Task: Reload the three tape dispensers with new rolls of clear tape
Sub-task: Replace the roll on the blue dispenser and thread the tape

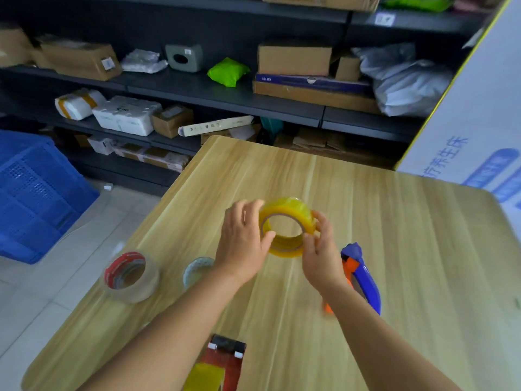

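Observation:
Both hands hold a yellowish clear tape roll above the middle of the wooden table. My left hand grips its left side, and my right hand pinches its right edge. A blue and orange tape dispenser lies on the table just right of my right wrist. A red dispenser with a yellowish roll in it sits at the near edge between my forearms. A clear roll in a red-rimmed holder stands at the left. A pale roll is partly hidden behind my left wrist.
Dark shelves with cardboard boxes and parcels run behind the table. A blue plastic crate stands on the tiled floor at the left. A large white printed box leans at the right, beside the table's far corner.

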`<state>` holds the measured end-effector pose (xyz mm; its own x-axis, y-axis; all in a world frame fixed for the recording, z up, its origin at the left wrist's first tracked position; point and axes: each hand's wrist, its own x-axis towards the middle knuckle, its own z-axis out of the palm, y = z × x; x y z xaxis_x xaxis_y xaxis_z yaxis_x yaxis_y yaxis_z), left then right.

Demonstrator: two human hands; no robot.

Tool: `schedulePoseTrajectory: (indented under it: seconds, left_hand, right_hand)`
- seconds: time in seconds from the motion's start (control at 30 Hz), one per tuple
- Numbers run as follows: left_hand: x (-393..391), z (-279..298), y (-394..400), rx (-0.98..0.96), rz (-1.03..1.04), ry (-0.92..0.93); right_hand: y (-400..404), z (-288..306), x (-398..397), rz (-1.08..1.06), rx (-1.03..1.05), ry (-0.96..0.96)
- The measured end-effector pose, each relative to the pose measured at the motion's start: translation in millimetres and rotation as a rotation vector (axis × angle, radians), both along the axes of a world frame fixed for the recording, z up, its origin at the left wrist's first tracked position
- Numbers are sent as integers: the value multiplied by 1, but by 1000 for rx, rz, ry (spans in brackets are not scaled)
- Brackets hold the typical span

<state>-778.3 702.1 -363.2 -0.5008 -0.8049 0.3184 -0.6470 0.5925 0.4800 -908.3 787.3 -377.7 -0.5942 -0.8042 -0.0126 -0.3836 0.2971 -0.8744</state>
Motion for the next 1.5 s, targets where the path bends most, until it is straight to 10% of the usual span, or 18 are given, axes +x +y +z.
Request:
schedulePoseTrajectory:
  seconds: [0.47, 1.5]
  left_hand:
    - [-41, 30, 28, 764, -134, 376]
    - [-44, 29, 37, 590, -212, 362]
  right_hand:
    - [58, 4, -34, -19, -90, 42]
    - [76, 0, -50, -80, -155, -241]
